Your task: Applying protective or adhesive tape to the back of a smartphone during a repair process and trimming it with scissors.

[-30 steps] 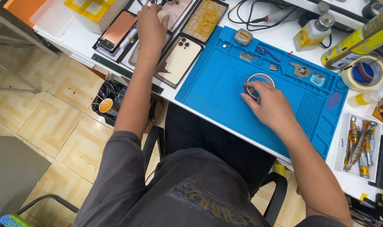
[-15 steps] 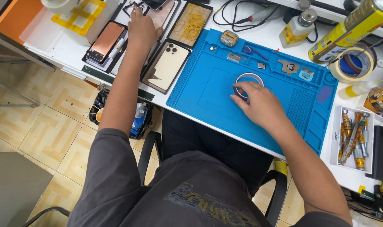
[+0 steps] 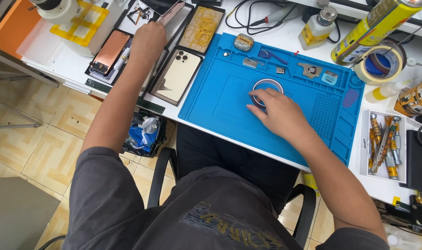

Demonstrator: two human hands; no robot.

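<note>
Right hand [image 3: 279, 112] is resting on the blue silicone work mat [image 3: 220, 99], fingers lying loosely together with the tips on the near rim of a small tape roll [image 3: 268, 86] sitting flat around the middle of the mat; looks more like touching it than gripping it, nothing is lifted. Left hand [image 3: 148, 40] is stretched way out to the far left of the bench, curled shut around a thin flat pinkish piece [image 3: 170, 12], can't really tell what it is, that pokes out past the knuckles toward the back of the desk; that hand hovers over the black trays [image 3: 161, 85], just beyond the one holding a cream phone back [image 3: 179, 75] with its camera cutouts facing up. Next tray over to the left has a copper-coloured phone panel [image 3: 109, 52]; the tray behind holds a heap of yellow rubber bands [image 3: 202, 28]. Off the mat's far right corner there's a big masking tape roll [image 3: 377, 62] beside a yellow spray can [image 3: 375, 28]; a white tray of screwdriver bits [image 3: 384, 146] sits at the right edge.
</note>
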